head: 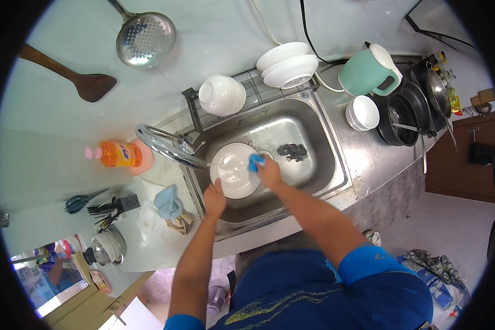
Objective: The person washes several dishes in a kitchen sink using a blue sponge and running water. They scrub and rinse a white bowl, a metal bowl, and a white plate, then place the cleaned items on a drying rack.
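Note:
My left hand grips the near left rim of a white plate, thumb on top. The plate is held inside the stainless steel sink, under the spout of the chrome faucet. A thin stream of water seems to leave the spout. My right hand holds a blue cloth or sponge against the plate's right edge. Right of that hand, a dark clump, perhaps a scouring pad or food scraps, lies on the sink floor. The drain is partly hidden behind my right hand.
A wire rack behind the sink carries white bowls and stacked white dishes. To the right stand small bowls, a green kettle and dark pans. Orange detergent and a blue rag are left.

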### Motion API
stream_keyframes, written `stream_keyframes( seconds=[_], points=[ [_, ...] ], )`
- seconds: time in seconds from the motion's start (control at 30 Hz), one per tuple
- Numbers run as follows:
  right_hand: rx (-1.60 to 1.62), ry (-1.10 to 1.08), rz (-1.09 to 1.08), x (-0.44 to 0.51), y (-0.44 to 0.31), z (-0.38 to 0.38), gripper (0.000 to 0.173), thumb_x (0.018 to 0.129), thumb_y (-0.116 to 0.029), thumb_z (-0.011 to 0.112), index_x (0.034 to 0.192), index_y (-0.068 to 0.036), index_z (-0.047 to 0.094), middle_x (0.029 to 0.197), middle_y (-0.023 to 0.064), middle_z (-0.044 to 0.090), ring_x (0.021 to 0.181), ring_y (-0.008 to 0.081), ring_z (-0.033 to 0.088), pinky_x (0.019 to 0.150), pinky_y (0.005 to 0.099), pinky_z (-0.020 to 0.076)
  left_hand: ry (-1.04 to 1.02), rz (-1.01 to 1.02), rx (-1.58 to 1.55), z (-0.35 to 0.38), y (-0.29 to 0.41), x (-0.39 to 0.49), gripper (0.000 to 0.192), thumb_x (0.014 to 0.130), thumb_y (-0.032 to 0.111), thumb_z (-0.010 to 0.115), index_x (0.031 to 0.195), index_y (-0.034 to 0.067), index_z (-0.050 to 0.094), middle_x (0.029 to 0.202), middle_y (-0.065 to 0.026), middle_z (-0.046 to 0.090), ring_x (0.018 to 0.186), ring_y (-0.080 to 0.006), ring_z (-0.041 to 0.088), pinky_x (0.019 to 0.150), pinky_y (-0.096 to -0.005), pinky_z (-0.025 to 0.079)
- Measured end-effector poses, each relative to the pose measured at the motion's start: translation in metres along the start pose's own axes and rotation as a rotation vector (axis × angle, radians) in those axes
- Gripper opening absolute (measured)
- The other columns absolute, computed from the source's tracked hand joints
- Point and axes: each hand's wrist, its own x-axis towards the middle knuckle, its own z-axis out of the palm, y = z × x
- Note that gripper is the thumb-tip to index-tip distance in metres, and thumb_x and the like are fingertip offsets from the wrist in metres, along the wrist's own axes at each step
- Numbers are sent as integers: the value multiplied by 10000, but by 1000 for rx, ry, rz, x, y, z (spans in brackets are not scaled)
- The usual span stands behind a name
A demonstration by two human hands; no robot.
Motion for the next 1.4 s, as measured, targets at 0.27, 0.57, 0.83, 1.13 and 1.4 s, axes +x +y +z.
stream_keyframes(
  seconds=[0.27, 0.57, 0.83, 1.13, 1.4],
  points=[
    [738, -17, 895, -67, -12, 72, 240, 899, -91, 683, 1084, 59, 647, 1038, 185, 685, 862, 341, 695, 629, 487, 591, 41, -390, -179, 90, -59, -27, 583, 989, 448, 567, 1029, -129, 635, 935, -273, 688, 757, -386, 674, 713, -440, 542],
    [67, -806, 802, 59, -33, -15, 167, 960, -128, 599, 1074, -29, 670, 1073, 175, 683, 901, 309, 712, 700, 489, 644, 156, 791, 739, 2, 16, -73, 475, 951, 319, 632, 1289, -5, 549, 1223, -182, 674, 1037, -411, 669, 906, -428, 544],
    [648, -656, 682, 16, -74, -18, 496, 1024, -377, 472, 1459, -138, 491, 1355, 250, 557, 1187, 385, 611, 945, 675, 483, -304, 185, -135, 7, 19, -35, 268, 979, 220, 616, 1158, 21, 616, 1008, -185, 700, 909, -321, 656, 794, -393, 502],
    [343, -266, 621, 2, -83, 39, 1019, 827, -764, 568, 1550, -75, 362, 1401, 276, 532, 1303, 350, 516, 1122, 523, 339, -467, 65, -424, -23, 20, -38, 297, 987, 45, 579, 1280, -4, 570, 1189, -96, 668, 1036, -162, 620, 907, -317, 496],
    [467, -410, 804, -9, -15, 35, 805, 846, -712, 619, 1340, -76, 625, 1272, 158, 655, 1098, 254, 641, 915, 361, 491, -537, -141, -939, -21, 19, -82, 430, 977, 35, 627, 1382, 12, 485, 1354, -118, 599, 1187, -214, 617, 1002, -378, 516]
  ],
)
